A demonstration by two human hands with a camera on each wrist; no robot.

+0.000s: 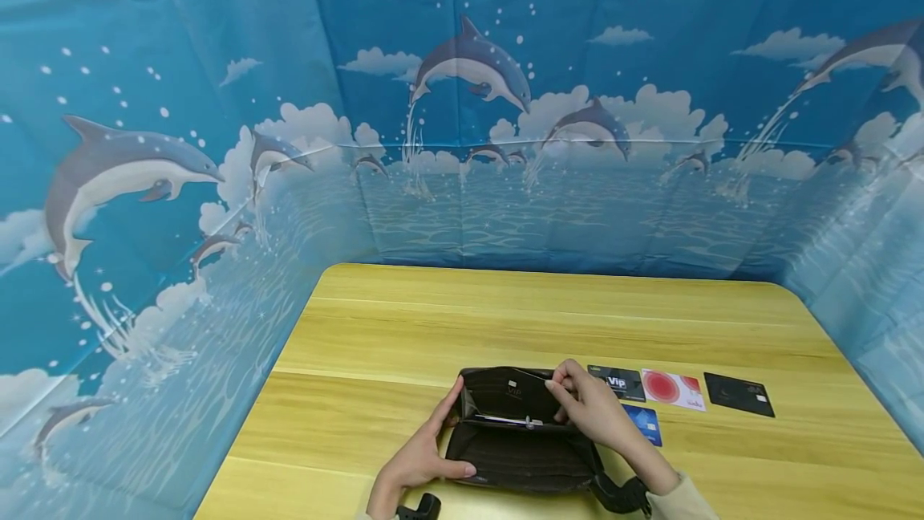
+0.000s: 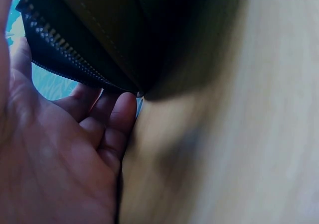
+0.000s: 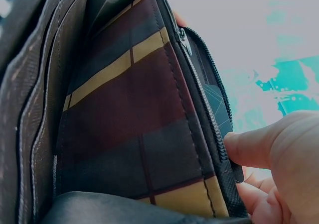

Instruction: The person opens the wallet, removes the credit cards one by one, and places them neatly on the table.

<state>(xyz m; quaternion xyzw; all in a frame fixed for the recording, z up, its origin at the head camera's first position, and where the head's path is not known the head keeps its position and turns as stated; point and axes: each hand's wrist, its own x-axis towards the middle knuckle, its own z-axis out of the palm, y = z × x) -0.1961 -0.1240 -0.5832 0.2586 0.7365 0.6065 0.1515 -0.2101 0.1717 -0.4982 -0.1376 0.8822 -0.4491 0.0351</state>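
A black zip-around wallet (image 1: 516, 428) lies open on the near edge of the wooden table (image 1: 549, 315). The left hand (image 1: 422, 456) cups its left side, fingers loosely curved along the zipper edge. The right hand (image 1: 592, 408) pinches the wallet's upper flap. Just to the right lie four cards: a black VIP card (image 1: 619, 383), a red-and-white card (image 1: 673, 389), a black card (image 1: 739, 394) and a blue card (image 1: 645, 424).
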